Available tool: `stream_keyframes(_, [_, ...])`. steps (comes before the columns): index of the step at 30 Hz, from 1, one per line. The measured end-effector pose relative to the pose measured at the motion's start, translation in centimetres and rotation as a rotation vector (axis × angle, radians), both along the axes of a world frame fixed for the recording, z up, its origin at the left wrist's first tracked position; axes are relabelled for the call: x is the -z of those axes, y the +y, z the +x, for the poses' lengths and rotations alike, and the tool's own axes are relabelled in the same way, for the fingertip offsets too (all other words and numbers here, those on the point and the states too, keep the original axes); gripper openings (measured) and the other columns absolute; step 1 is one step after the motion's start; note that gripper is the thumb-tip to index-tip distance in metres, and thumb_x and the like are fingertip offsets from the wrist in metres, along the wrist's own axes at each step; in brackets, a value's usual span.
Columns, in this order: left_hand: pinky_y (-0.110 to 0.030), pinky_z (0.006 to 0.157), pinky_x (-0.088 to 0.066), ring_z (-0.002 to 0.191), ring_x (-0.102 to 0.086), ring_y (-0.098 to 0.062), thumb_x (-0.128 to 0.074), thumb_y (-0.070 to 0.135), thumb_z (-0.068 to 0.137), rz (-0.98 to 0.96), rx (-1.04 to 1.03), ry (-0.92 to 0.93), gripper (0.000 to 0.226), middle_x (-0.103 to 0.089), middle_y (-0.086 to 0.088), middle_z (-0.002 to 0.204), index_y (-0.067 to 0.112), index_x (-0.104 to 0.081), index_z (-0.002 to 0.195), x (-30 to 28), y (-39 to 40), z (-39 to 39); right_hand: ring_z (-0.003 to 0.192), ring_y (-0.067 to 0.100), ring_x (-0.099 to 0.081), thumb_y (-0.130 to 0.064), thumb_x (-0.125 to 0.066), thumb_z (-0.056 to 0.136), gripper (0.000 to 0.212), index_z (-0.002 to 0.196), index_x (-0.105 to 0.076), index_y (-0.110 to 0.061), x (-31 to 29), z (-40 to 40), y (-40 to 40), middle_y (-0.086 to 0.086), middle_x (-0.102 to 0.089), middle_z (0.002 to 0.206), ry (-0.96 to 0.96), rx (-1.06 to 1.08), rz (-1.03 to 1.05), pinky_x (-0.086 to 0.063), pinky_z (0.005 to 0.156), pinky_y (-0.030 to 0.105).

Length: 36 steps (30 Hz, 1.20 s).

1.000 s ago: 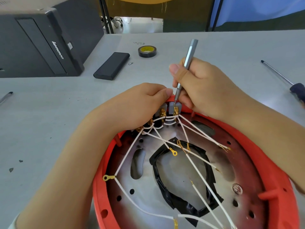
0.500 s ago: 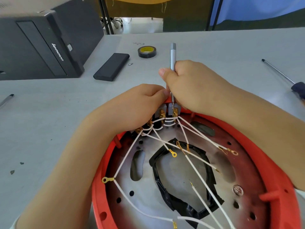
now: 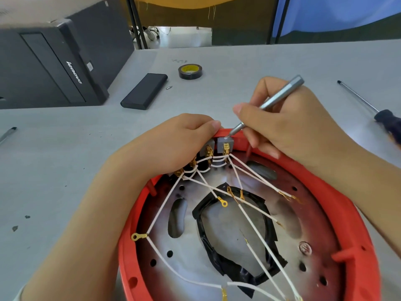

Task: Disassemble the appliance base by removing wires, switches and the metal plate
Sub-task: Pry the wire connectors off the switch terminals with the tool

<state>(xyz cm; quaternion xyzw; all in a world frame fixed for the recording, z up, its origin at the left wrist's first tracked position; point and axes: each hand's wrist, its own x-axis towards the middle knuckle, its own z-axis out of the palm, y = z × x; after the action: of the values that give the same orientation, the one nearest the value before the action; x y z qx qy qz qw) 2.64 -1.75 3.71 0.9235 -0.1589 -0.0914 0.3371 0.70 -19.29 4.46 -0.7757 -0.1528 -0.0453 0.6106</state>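
Bright even daylight, soft shadows, wide-angle edge distortion, slight blur.

Tape roll point(image 3: 190, 71) behind base point(image 3: 355, 216), PC case point(image 3: 43, 68) far left, screwdriver point(image 3: 368, 105) right

We look from a single head-worn wide-angle camera, forward and steeply down, close over the red appliance base point(image 3: 358, 224) at lower frame; the counter point(image 3: 65, 170) recedes toward the top.

Bare forearms; left arm point(image 3: 71, 231) shows perhaps a pale sleeve edge (bottom corner).
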Motion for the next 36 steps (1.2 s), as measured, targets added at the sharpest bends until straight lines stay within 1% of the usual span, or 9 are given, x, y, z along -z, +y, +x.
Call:
stream_keyframes(8, [-0.015,0.052,-0.041,0.052,-0.047,-0.003,-0.033,0.045,0.099,-0.018,0.001,-0.008,0.042,-0.065,-0.009,0.09,0.016,-0.063,0.104,0.0,0.0,0.1,0.024,0.015,-0.032,-0.019,-0.067,0.086,0.038,0.059,-0.041,-0.011,-0.4,0.1,0.3,0.008,-0.051,0.039,0.035,0.067,-0.064,-0.025,0.032,0.014])
stream_keyframes(13, [-0.018,0.056,-0.042,0.058,-0.049,-0.004,-0.033,0.044,0.099,-0.002,0.012,-0.012,0.043,-0.065,-0.01,0.092,0.013,-0.063,0.102,0.0,0.0,0.1,0.026,0.017,-0.033,-0.02,-0.069,0.084,0.037,0.06,-0.042,-0.013,-0.4,0.1,0.2,0.01,-0.055,0.043,0.058,0.114,-0.043,-0.026,0.032,0.016])
stream_keyframes(17, [-0.036,0.074,-0.049,0.07,-0.056,-0.019,-0.033,0.043,0.099,-0.004,0.023,0.002,0.044,-0.065,-0.014,0.099,0.012,-0.062,0.106,-0.1,0.0,-0.1,0.026,0.014,-0.037,-0.017,-0.068,0.082,0.032,0.06,-0.045,-0.016,-0.3,0.2,0.2,0.007,-0.057,0.043,0.027,0.158,-0.147,-0.029,0.034,0.016])
stream_keyframes(18, [-0.034,0.076,-0.049,0.072,-0.058,-0.021,-0.033,0.043,0.099,-0.007,0.02,0.003,0.043,-0.065,-0.014,0.099,0.012,-0.062,0.106,-0.1,0.0,0.0,0.026,0.013,-0.037,-0.017,-0.068,0.081,0.03,0.06,-0.046,-0.017,-0.2,0.3,0.2,0.005,-0.056,0.043,0.026,0.162,-0.164,-0.029,0.034,0.015])
stream_keyframes(20, [-0.019,0.061,-0.046,0.059,-0.053,-0.012,-0.033,0.044,0.099,-0.011,0.013,-0.008,0.042,-0.065,-0.013,0.096,0.015,-0.063,0.105,-0.1,0.0,0.0,0.025,0.012,-0.037,-0.016,-0.067,0.08,0.029,0.06,-0.046,-0.016,-0.2,0.3,0.2,0.003,-0.055,0.041,0.028,0.162,-0.192,-0.028,0.034,0.014])
stream_keyframes(22, [-0.021,0.052,-0.042,0.054,-0.047,-0.006,-0.033,0.044,0.099,-0.001,0.012,-0.015,0.042,-0.065,-0.013,0.095,0.016,-0.063,0.106,-0.1,0.0,0.0,0.025,0.012,-0.037,-0.015,-0.067,0.08,0.029,0.06,-0.047,-0.015,-0.2,0.5,0.2,0.003,-0.055,0.041,0.033,0.157,-0.201,-0.028,0.034,0.013])
stream_keyframes(28, [-0.034,0.069,-0.048,0.068,-0.053,-0.019,-0.033,0.043,0.099,0.008,-0.012,-0.02,0.042,-0.064,-0.016,0.099,0.012,-0.061,0.105,-0.1,0.0,0.0,0.026,0.015,-0.04,-0.013,-0.065,0.076,0.032,0.049,-0.049,-0.012,-0.6,1.6,1.2,0.009,-0.058,0.043,0.048,0.083,-0.322,-0.034,0.033,0.017])
stream_keyframes(31, [-0.03,0.062,-0.046,0.062,-0.049,-0.011,-0.033,0.043,0.099,0.015,-0.028,-0.035,0.043,-0.063,-0.016,0.094,0.01,-0.06,0.104,-0.1,0.1,0.0,0.024,0.011,-0.038,-0.009,-0.061,0.075,0.027,0.053,-0.046,-0.005,-0.3,1.6,1.3,0.015,-0.054,0.043,-0.029,0.184,-0.282,-0.031,0.033,0.016])
stream_keyframes(36, [-0.031,0.062,-0.047,0.062,-0.052,-0.02,-0.032,0.044,0.099,0.019,-0.028,-0.027,0.044,-0.064,-0.014,0.09,0.009,-0.059,0.106,-0.2,-0.1,-0.1,0.025,0.011,-0.038,-0.011,-0.062,0.078,0.03,0.056,-0.043,-0.004,0.0,1.5,1.2,0.021,-0.053,0.049,-0.124,0.263,-0.268,-0.029,0.034,0.015])
